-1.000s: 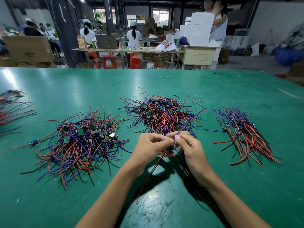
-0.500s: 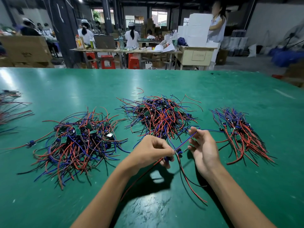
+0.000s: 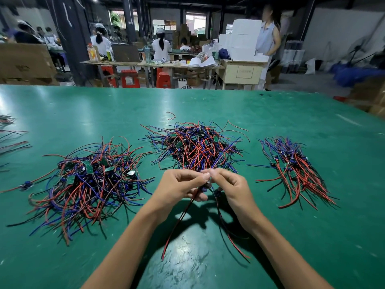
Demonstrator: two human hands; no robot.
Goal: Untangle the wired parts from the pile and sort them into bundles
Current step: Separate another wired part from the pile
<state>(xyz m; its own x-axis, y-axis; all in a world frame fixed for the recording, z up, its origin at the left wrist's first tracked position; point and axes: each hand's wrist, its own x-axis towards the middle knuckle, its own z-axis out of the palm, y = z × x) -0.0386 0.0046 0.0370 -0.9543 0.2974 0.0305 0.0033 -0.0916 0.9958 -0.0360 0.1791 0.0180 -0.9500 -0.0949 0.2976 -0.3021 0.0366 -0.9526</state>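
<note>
1. I see the fingertips of both hands meeting above the near middle of the table, thumbs and forefingers pressed together on one wired part.
2. My left hand is curled, pinching the part from the left; my right hand pinches it from the right, the other fingers bent under.
3. From that part red and black leads hang toward me, their ends lying on the green table.
4. Just beyond the hands lies the middle pile, a tangle of red, blue and black wires with small dark parts in it.
5. To the left sits a larger tangled pile, with small green circuit boards showing among the wires.
6. To the right lies the sorted bundle, its wires running roughly the same way, well apart from my hands.
7. At the far left edge more loose wires lie partly out of view.
8. Beyond the table, workers sit at benches with red stools.
</note>
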